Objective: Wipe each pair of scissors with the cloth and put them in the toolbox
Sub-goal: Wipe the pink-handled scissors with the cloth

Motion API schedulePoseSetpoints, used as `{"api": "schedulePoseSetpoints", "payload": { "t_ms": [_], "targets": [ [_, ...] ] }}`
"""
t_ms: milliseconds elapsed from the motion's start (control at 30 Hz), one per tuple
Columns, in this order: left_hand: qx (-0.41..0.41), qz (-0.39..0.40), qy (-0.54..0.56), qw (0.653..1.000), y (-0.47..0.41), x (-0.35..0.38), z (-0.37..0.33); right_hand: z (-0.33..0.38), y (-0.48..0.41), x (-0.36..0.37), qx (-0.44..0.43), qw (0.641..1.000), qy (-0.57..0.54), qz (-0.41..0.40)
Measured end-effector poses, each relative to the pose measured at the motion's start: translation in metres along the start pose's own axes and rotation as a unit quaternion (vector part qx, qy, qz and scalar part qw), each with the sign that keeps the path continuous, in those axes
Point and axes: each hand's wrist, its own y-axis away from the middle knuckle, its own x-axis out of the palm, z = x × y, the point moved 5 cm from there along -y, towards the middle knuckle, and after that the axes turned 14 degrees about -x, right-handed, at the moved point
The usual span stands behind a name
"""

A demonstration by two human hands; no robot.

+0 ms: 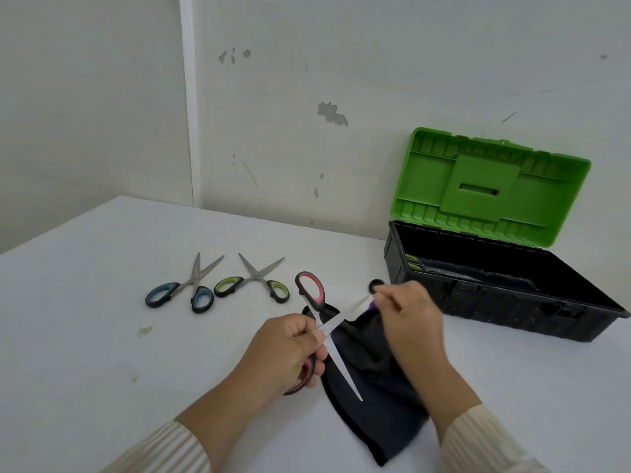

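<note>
My left hand (283,353) grips the red-handled scissors (310,290) at the pivot and lower handle, with the blades spread wide over the dark cloth (372,401). One blade points toward me and the other toward the right. My right hand (409,322), blurred, pinches a bunch of the cloth at the tip of the right-pointing blade. The toolbox (505,302) stands open at the right, black base with a green lid (491,186) upright. Green scissor handles (411,262) show inside its left end.
Two more pairs lie on the white table (102,336) to the left: blue-handled scissors (186,291) and green-handled scissors (254,281), both slightly open. A small black round object (375,285) sits just beyond my right hand. A wall rises behind the table.
</note>
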Motion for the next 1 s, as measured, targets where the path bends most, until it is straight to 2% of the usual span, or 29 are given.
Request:
{"api": "schedulePoseSetpoints", "payload": {
  "t_ms": [67, 133, 200, 267, 300, 367, 500, 567, 633, 667, 700, 767, 800, 833, 867, 900, 1000],
  "targets": [
    [0.002, -0.004, -0.006, 1.000, -0.001, -0.001, -0.001, -0.004, 0.001, -0.019, 0.042, 0.996, -0.027, -0.072],
    [0.002, -0.015, -0.012, 1.000, -0.002, -0.002, -0.001, 0.023, 0.004, -0.024, -0.030, 0.996, -0.039, -0.076],
    [0.004, -0.017, -0.013, 1.000, -0.003, -0.001, 0.000, 0.054, 0.013, -0.005, -0.149, 0.988, -0.032, 0.030],
    [0.008, -0.021, -0.018, 1.000, -0.002, 0.000, 0.000, 0.064, 0.022, 0.021, -0.193, 0.970, -0.031, 0.147],
    [0.013, -0.026, -0.029, 0.999, -0.001, 0.000, 0.001, 0.061, 0.021, 0.027, -0.172, 0.970, -0.044, 0.169],
    [0.023, -0.035, -0.045, 0.998, 0.001, 0.000, -0.001, 0.051, 0.017, 0.028, -0.144, 0.978, -0.042, 0.144],
    [0.021, -0.027, -0.015, 0.999, 0.001, -0.001, -0.002, 0.055, 0.023, 0.030, -0.142, 0.976, -0.057, 0.155],
    [0.033, -0.031, -0.019, 0.999, 0.002, -0.002, -0.004, 0.041, 0.014, 0.021, -0.092, 0.989, -0.056, 0.100],
    [0.071, -0.053, -0.056, 0.995, 0.005, -0.005, -0.009, 0.016, 0.006, 0.004, -0.005, 0.998, -0.066, 0.014],
    [0.118, -0.082, -0.094, 0.985, 0.008, -0.008, -0.014, 0.006, 0.005, -0.005, 0.038, 0.994, -0.099, -0.022],
    [0.194, -0.129, -0.151, 0.961, 0.011, -0.011, -0.019, -0.001, 0.005, -0.012, 0.065, 0.986, -0.146, -0.044],
    [0.354, -0.231, -0.294, 0.857, 0.018, -0.018, -0.025, -0.002, 0.008, -0.015, 0.103, 0.960, -0.257, -0.040],
    [0.398, -0.264, -0.347, 0.807, 0.018, -0.020, -0.023, 0.000, 0.009, -0.013, 0.130, 0.937, -0.324, -0.021],
    [0.419, -0.277, -0.375, 0.779, 0.015, -0.022, -0.020, 0.004, 0.010, -0.008, 0.164, 0.907, -0.388, 0.012],
    [0.430, -0.284, -0.384, 0.766, 0.012, -0.024, -0.018, 0.009, 0.012, -0.004, 0.199, 0.880, -0.429, 0.056],
    [0.431, -0.285, -0.386, 0.764, 0.009, -0.024, -0.016, 0.014, 0.015, 0.001, 0.223, 0.868, -0.429, 0.113],
    [0.418, -0.296, -0.383, 0.769, 0.005, -0.023, -0.015, 0.023, 0.025, 0.008, 0.199, 0.894, -0.301, 0.264]
  ]
}}
